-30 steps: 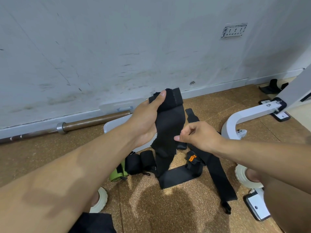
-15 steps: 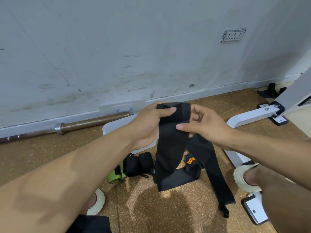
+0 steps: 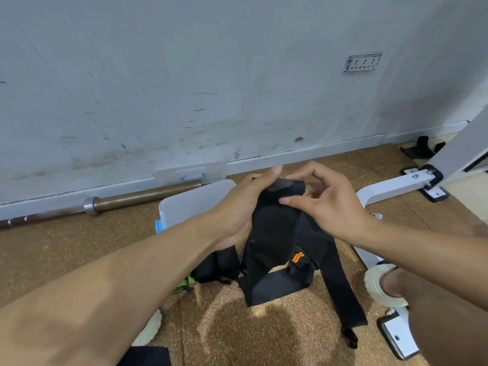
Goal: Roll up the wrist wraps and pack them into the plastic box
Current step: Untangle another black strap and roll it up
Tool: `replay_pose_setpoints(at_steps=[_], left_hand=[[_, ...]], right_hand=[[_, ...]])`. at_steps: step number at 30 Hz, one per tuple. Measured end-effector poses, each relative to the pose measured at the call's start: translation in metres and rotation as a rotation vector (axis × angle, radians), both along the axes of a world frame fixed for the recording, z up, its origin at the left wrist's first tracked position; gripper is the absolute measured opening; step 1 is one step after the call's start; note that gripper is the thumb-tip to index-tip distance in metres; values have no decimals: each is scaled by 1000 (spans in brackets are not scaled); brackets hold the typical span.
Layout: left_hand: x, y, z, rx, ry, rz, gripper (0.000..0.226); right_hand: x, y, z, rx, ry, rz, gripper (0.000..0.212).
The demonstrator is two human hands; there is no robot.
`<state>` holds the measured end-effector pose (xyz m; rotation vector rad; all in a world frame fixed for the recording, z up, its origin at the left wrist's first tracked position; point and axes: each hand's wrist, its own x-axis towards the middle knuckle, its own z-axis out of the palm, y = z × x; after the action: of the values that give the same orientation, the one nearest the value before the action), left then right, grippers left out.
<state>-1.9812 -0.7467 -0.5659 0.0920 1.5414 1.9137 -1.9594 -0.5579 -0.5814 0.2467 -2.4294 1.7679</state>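
A long black wrist wrap [image 3: 272, 233] hangs from my hands to the cork floor, its top end folded over. My left hand [image 3: 237, 207] grips that top end, thumb across the fold. My right hand [image 3: 324, 204] pinches the same end from the right with curled fingers. Another black wrap [image 3: 340, 281] with an orange tag [image 3: 298, 258] lies flat on the floor below. Two rolled black wraps [image 3: 215, 265] and a green one [image 3: 183, 285] sit by my left forearm. The translucent plastic box [image 3: 192, 202] stands behind my left hand, partly hidden.
A barbell [image 3: 118, 203] lies along the wall at left, with the box lid [image 3: 190, 173] leaning on the skirting. A white bench frame [image 3: 396, 187] runs at right. My feet in pale sandals [image 3: 383, 289] flank the wraps on the cork floor.
Both hands have come together on the wrap's top end and dropped a little lower. The right hand went from free beside the wrap to pinching it. The top end is folded over more.
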Motion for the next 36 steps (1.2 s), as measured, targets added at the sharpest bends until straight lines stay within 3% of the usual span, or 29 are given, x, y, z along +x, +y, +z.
replay_pose_setpoints(at_steps=[3, 9, 15, 18, 22, 27, 30, 32, 36], left_hand=[[-1, -1, 0, -86, -8, -24, 51], [-6, -1, -6, 4, -61, 148, 40], [-13, -4, -9, 4, 14, 215, 32], [-12, -5, -8, 25, 53, 199, 32], [-8, -3, -7, 65, 30, 211, 40], [1, -2, 0, -17, 14, -21, 34], [3, -2, 2, 11, -1, -71, 42], [1, -3, 2, 37, -45, -70, 52], [-4, -3, -4, 52, -94, 49, 48]], right_hand=[[0, 0, -8, 30, 74, -22, 35], [-5, 0, 0, 54, 36, 4, 38], [-5, -1, 13, -181, -327, 12, 64], [-5, 0, 13, -330, -484, 106, 54], [-3, 0, 14, -328, -401, 44, 35], [-2, 3, 14, -160, -214, -43, 33], [-1, 4, 11, -57, -111, -38, 32], [-1, 4, 8, -23, -66, -30, 34], [-2, 6, 7, -9, -50, 4, 35]])
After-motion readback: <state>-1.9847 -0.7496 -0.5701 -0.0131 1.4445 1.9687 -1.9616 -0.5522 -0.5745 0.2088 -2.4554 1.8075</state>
